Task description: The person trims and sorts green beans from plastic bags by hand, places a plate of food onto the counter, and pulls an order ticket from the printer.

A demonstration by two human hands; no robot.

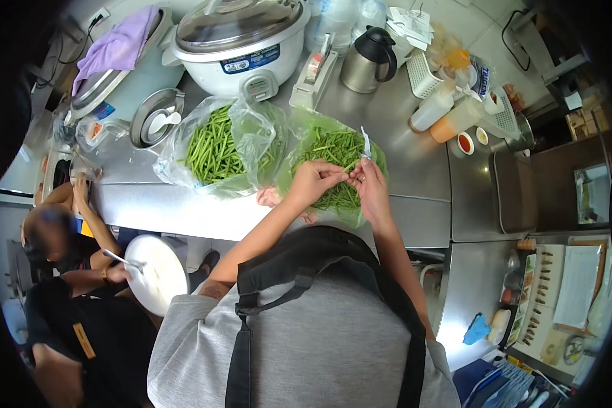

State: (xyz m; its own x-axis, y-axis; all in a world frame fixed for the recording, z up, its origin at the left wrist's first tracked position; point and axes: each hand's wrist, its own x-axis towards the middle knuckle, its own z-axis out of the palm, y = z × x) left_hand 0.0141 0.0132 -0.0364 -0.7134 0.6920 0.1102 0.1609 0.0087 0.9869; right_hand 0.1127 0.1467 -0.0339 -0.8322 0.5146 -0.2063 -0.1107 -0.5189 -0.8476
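Observation:
Both my hands meet over an open green plastic bag (381, 163) on the steel counter, full of thin green beans (330, 144). The fingers of my left hand (314, 181) are closed in a pinch on a green bean (347, 171). My right hand (370, 182) pinches at the same spot, its fingertips nearly touching those of the left. A clear plastic bag (173, 163) lies open to the left, holding cut green bean pieces (214, 146). A whitish strip (366, 143) stands up at the green bag's rim, just beyond my right hand.
Behind the bags stand a large white rice cooker (251, 71), a tape dispenser (314, 78) and a steel thermos jug (367, 61). Sauce bottles (434, 105) and small sauce cups (465, 143) are at right. Close by on the left, a person holds a white plate (163, 272).

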